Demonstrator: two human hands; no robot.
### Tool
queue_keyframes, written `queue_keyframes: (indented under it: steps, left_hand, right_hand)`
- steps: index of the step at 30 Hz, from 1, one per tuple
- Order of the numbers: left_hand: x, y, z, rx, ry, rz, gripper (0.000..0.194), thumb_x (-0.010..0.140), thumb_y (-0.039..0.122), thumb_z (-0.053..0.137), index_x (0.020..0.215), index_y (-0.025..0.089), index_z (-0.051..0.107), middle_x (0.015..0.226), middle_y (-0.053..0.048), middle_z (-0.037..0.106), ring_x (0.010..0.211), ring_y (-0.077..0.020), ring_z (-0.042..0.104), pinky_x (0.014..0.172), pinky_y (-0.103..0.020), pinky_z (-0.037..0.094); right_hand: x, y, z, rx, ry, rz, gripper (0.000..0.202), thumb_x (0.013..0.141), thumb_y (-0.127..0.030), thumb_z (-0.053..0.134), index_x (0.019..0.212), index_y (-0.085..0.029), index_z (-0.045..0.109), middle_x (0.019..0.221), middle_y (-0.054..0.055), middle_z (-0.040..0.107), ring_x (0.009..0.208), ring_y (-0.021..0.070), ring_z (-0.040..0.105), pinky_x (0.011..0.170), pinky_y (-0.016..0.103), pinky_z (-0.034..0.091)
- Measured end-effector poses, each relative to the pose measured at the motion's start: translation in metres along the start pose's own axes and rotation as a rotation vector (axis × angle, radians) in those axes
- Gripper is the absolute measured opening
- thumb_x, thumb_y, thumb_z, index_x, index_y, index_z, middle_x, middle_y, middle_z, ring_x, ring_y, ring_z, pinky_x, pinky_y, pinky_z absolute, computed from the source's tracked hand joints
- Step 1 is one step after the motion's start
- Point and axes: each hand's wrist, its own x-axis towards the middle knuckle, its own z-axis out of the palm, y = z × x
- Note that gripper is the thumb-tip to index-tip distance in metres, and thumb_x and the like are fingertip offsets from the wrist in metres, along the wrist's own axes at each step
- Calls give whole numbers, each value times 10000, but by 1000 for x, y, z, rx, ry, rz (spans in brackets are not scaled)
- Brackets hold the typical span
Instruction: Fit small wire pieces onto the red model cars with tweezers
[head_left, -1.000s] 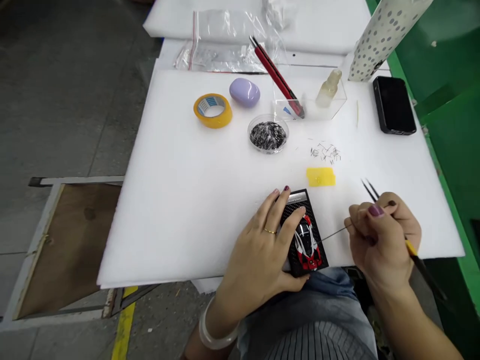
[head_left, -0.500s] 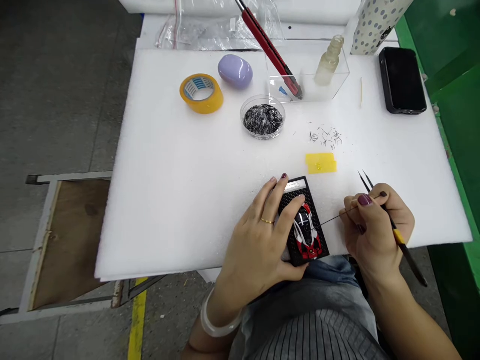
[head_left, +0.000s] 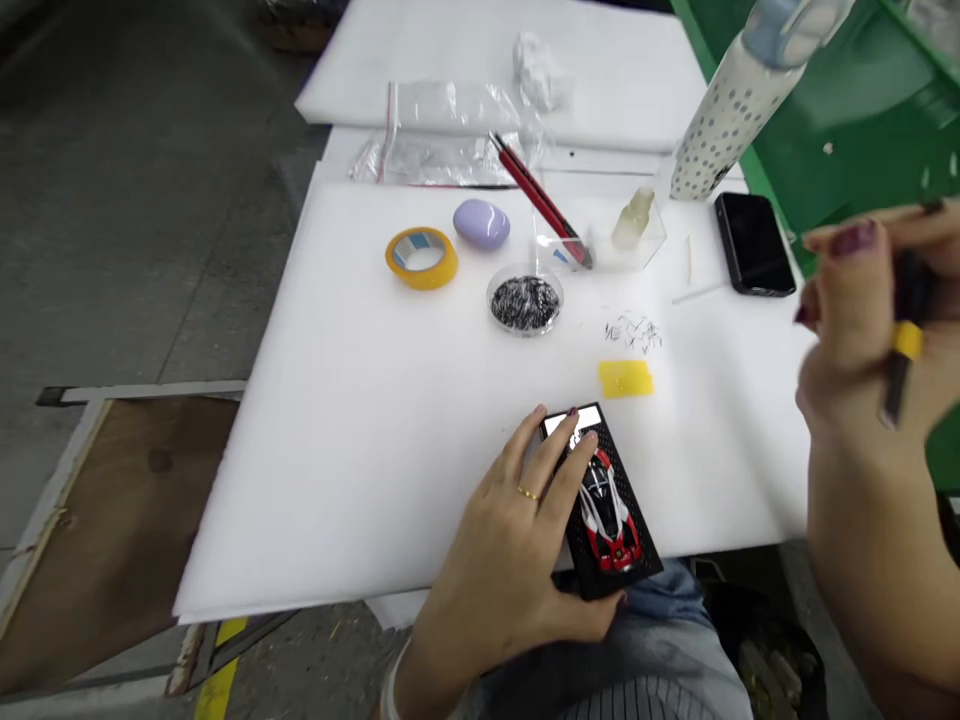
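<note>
My left hand [head_left: 517, 530] rests over the left side of a black display base [head_left: 581, 570], its fingers on the top and its thumb at the lower edge. On that base sits a small red, white and black model car [head_left: 609, 510]. My right hand [head_left: 870, 320] is raised at the far right, blurred, its fingers closed round the dark tweezers [head_left: 900, 370] with the yellow band. Whether the thin black strand is still between those fingertips is too blurred to tell. Yellow tape pieces [head_left: 626, 379] lie above the base.
Beyond are a round dish of black strands [head_left: 525, 303], scattered strands [head_left: 634, 332], a yellow tape roll [head_left: 422, 258], a purple egg-shaped object [head_left: 481, 224], a clear box [head_left: 637, 250] with a red cutter [head_left: 544, 205] and small bottle [head_left: 634, 218], a phone [head_left: 754, 243], and a dotted bottle [head_left: 731, 115].
My right hand has moved up and right, away from the model car, with the tweezers. My left hand stays on the base. The view has shifted, showing more of the table's far side.
</note>
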Motion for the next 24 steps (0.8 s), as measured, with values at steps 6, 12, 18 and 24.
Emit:
queue_keyframes:
  steps: [6,12,18,24]
  left_hand:
    - [2,0,-5,-115,15,-48,1147,653,667,711,1570,150,256,1568,-174,494,1488,-442,379,1094,-597,509]
    - [5,-1,0,-180,106,-78,936,881,832,331,1556,183,307,1526,-156,548,1459,-399,439,1080,-580,490]
    - [5,6,14,-265,289,-182,867,883,879,299,1433,228,458,1434,-131,631,1427,-355,491,1085,-539,497]
    - [11,18,16,-303,340,-322,550,1003,655,369,1347,250,512,1391,-89,673,1407,-323,525,1124,-517,469]
  right_hand:
    - [75,29,48,-182,-87,-433,339,955,-493,652,721,-277,535,640,-11,503,579,152,397,617,336,309]
    - [80,27,61,-226,-173,-445,327,969,-352,620,685,-314,464,642,-12,459,596,163,367,629,332,316]
    - [91,31,67,-268,-140,-443,362,930,-240,668,666,-312,431,634,-21,463,594,155,355,635,320,335]
    - [96,41,68,-266,-287,-345,207,815,-335,844,755,-272,656,570,-53,539,540,121,477,601,305,355]
